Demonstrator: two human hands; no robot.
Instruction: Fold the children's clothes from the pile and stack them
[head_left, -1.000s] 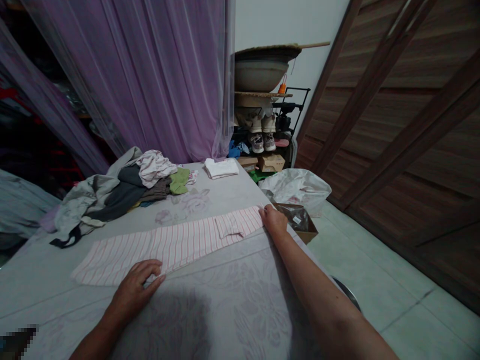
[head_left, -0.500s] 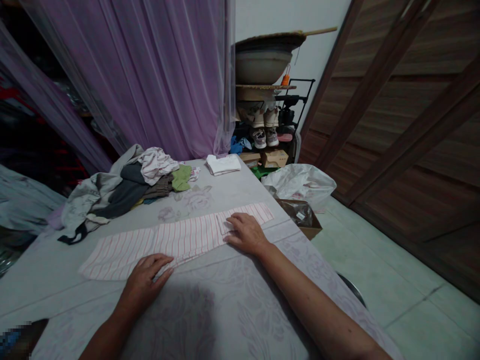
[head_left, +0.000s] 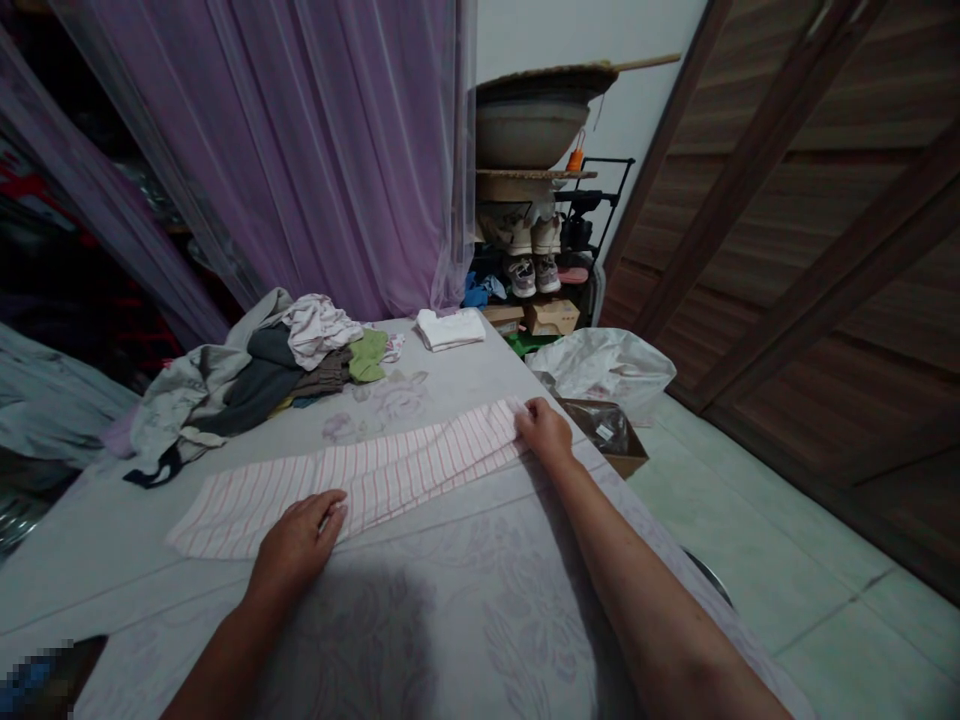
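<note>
A pink-and-white striped garment (head_left: 390,465) lies across the bed, long and narrow like folded trousers, its wider end at the left. My right hand (head_left: 546,430) is closed on its narrow right end, thumb and fingers pinching the cloth. At the near edge, left of the middle, my left hand (head_left: 300,535) has its fingers and thumb drawn together at the fabric. Part of the garment's lower left is hidden behind that hand.
Crumpled clothes (head_left: 255,365) are heaped at the back left. A folded white cloth (head_left: 451,328) lies at the far edge. Past the bed's right side are an open cardboard box (head_left: 630,455), a white plastic bag (head_left: 611,370) and a shoe rack (head_left: 600,215). Purple curtains (head_left: 337,150) hang behind.
My right hand has moved right, from the top of the striped garment to its right end, and has closed on it. The left hand's fingers have drawn together, staying near the same place.
</note>
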